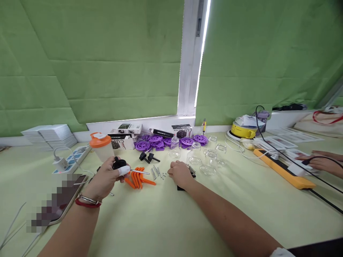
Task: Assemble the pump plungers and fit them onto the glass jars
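While a black fitting with one metal rod is pinched between thumb and fingers of the left hand, above the tabletop and left of the orange handles, the right hand is held low, fingers bent and close together, beside coil springs and a black piece; whether anything is gripped there cannot be told. Sorting or picking of small parts is judged to be in hand; a light fingertip pinch and a steady left hold are called for. Counted: two loose black knobs; about four long bolts; orange handles, four or more, overlapped; purple spoked discs, at least four; glass jars, about five; springs too crowded to count.
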A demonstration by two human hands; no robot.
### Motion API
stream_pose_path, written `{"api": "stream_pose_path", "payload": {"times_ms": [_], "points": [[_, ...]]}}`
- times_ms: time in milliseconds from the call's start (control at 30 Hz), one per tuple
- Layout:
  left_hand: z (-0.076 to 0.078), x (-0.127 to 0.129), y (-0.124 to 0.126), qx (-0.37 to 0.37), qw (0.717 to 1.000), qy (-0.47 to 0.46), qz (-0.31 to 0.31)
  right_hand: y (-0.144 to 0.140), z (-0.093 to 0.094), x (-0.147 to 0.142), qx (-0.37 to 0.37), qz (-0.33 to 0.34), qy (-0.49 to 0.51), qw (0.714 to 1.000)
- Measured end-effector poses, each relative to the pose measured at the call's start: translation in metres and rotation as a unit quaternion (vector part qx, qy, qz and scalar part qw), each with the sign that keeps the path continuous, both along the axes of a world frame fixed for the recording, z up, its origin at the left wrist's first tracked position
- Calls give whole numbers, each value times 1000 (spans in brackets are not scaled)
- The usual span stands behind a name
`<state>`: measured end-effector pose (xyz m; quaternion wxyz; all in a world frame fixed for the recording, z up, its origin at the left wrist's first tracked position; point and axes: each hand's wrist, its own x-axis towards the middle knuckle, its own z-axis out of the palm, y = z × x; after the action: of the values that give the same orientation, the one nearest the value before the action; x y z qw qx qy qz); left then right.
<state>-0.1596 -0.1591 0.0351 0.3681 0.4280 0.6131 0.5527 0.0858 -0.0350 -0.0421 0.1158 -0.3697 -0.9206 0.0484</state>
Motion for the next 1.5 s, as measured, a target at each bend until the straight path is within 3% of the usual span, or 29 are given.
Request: {"api": "stream_pose_path", "payload": {"times_ms": [167, 233, 267, 300, 367, 433, 467, 533, 667, 833, 1100, 1300, 1500], "points": [[-1, 20, 4, 16, 998, -40, -34, -3, 2, -2, -18, 9, 41, 999], [-1, 26, 3, 19, 996, -59, -68, -9, 6, 1, -77, -12, 128, 989], [-2, 30, 2, 21, 993, -74, -91, -13, 9, 4, -141, -33, 201, 969], [-2, 34, 1, 22, 989, -91, -115, -18, 12, 6, -226, -56, 286, 930], [-4, 44, 0, 24, 981, -122, -146, -27, 18, 13, -405, -91, 439, 797], [-9, 56, 0, 19, 980, -141, -142, -36, 23, 20, -514, -102, 518, 676], [-11, 62, 1, 14, 981, -146, -130, -40, 23, 23, -542, -103, 538, 637], [-18, 72, 2, 7, 982, -152, -109, -45, 22, 29, -565, -103, 557, 600], [-30, 83, 2, 3, 980, -159, -119, -50, 14, 35, -572, -84, 573, 581], [-41, 81, 1, -10, 988, -102, -120, -52, 11, 36, -580, -68, 585, 562], [-63, 67, 7, -85, 978, 71, -179, -51, 12, 39, -566, -52, 575, 589], [-57, 66, 5, -72, 965, 157, -199, -48, 9, 41, -549, -54, 551, 626], [-55, 66, 4, -71, 956, 188, -213, -47, 8, 40, -548, -61, 547, 630]]}}
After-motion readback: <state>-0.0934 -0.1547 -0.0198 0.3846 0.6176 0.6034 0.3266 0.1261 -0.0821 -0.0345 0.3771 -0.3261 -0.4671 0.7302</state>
